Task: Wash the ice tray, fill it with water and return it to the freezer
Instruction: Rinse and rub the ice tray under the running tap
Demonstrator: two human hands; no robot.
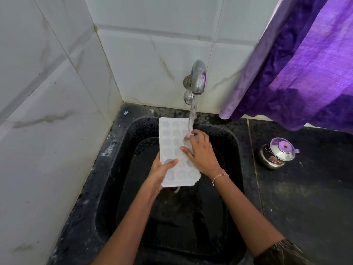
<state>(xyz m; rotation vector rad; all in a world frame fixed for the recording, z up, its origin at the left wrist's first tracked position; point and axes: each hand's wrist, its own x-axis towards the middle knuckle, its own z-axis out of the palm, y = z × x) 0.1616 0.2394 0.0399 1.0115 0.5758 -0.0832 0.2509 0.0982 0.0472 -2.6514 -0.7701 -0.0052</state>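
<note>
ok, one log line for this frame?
step: wash | ice tray: over sink, under running tap | left hand: grips tray's near edge | right hand: spread on tray's top

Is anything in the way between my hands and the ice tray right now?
Nothing visible. The left hand grips the ice tray at its near corner, and the right hand lies on top under the tap stream.

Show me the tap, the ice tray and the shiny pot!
tap (pixel 198 79): head view, on the curved spout.
ice tray (pixel 168 142): head view, on a bare cup near the far end.
pot (pixel 281 150): head view, on its lid.
</note>
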